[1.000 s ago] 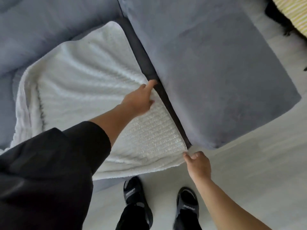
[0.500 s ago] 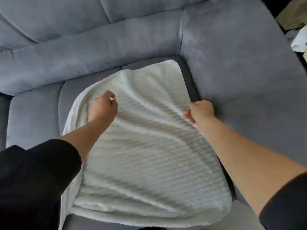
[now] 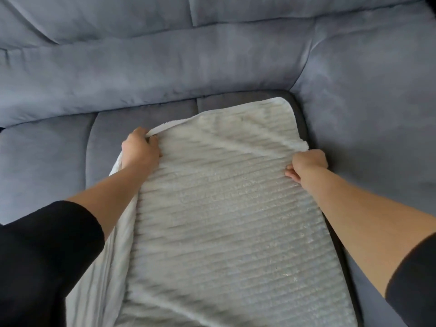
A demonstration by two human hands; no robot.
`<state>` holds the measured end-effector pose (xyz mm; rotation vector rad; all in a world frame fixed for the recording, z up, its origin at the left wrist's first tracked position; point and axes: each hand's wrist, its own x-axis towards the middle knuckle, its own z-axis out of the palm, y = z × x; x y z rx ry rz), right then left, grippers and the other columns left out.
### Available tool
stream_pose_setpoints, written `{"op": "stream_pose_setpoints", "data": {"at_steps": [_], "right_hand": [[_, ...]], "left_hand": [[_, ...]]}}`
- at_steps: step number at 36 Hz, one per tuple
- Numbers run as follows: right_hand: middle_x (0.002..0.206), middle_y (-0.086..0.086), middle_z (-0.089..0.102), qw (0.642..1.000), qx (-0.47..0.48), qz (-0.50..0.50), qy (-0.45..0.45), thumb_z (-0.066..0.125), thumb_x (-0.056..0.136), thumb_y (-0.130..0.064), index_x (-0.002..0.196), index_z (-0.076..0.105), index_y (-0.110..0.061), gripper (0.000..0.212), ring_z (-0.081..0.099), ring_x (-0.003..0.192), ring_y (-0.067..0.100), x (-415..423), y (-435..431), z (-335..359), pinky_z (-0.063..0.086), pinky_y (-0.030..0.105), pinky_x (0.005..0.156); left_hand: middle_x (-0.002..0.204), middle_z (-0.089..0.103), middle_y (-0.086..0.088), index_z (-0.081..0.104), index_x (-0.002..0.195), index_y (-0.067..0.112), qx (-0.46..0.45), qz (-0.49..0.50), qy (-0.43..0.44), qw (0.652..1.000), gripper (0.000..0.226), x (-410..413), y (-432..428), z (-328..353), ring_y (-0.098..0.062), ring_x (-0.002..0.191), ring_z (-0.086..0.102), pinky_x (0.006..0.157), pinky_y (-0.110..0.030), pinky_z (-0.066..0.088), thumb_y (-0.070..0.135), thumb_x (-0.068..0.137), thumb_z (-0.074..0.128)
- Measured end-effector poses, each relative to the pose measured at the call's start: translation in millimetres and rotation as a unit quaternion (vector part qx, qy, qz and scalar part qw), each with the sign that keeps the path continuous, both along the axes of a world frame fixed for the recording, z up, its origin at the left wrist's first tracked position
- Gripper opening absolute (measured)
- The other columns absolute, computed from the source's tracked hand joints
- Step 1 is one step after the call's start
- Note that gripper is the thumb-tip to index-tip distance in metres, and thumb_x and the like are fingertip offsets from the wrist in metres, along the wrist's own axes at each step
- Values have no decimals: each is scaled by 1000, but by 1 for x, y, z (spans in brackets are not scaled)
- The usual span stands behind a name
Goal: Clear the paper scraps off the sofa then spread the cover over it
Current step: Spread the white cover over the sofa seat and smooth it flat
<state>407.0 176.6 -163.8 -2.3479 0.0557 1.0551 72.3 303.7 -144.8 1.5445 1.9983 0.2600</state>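
Across the whole view runs the blue-grey velvety corner sofa, and I see no paper scraps anywhere on it, so I judge the clearing done. From centre down to six o'clock, the cream ribbed fleece cover lies over one dark seat cushion only; I judge spreading is partly done. At ten o'clock my left hand clenches its far edge; at two o'clock my right hand grips the side edge. I see no readable writing.
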Motion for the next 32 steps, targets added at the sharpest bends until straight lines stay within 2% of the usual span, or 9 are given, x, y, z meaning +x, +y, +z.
{"op": "stream_pose_setpoints", "data": {"at_steps": [4,10,16,20,22,23,25,28,32], "right_hand": [[71,9,69,998,27,58,-29,50,93,-8,111,62,-2,23,59,38,12,0,41,12,39,15,33],[67,5,68,993,78,76,40,49,98,-15,115,62,-9,22,56,43,10,5,118,15,38,17,40],[69,8,62,989,144,-16,-5,40,103,-7,121,54,-5,24,62,45,19,11,142,7,47,25,47],[58,11,55,978,183,-99,7,29,103,-6,121,60,8,38,48,48,22,29,145,3,35,31,41],[77,15,58,976,192,-98,21,29,103,-7,139,49,6,44,55,56,25,34,144,-1,48,31,45],[96,18,63,978,195,-75,26,28,104,-9,143,43,5,44,65,72,26,35,144,-2,60,31,60],[127,16,63,971,207,-91,71,17,106,-14,139,45,3,46,71,101,25,41,142,-12,59,29,88],[108,16,73,957,221,-170,86,19,109,-14,87,56,2,45,76,71,18,44,140,-30,62,25,72],[94,13,74,959,214,-177,48,24,106,-8,92,58,4,38,74,59,14,36,143,-35,58,20,54]], "left_hand": [[83,70,-11,55,91,14,5,29,-16,999,25,5,11,-7,-37,76,66,69,-47,59,35,89,42],[83,66,-9,57,93,12,28,33,-23,999,21,8,18,-19,-35,80,60,70,-39,51,30,94,45],[87,62,-5,59,98,16,70,21,25,997,20,6,23,-15,-32,84,53,69,-36,37,30,96,45],[109,68,-16,65,111,13,87,-18,77,993,29,17,51,-9,-40,104,59,72,-38,37,31,96,48],[111,68,-19,66,112,14,80,-42,90,992,29,24,65,-11,-41,106,60,73,-40,39,29,94,49],[110,68,-18,66,110,14,75,-56,95,991,27,27,71,-12,-41,104,61,73,-40,40,28,94,50],[111,69,-17,68,110,16,50,-70,95,992,26,29,80,-21,-40,106,62,76,-41,43,30,94,55],[120,67,-17,65,120,20,26,-74,99,992,31,28,83,-32,-41,114,59,86,-42,44,38,96,57],[124,65,-15,60,127,20,30,-77,98,992,36,26,79,-32,-39,115,58,81,-38,39,39,97,53]]}}
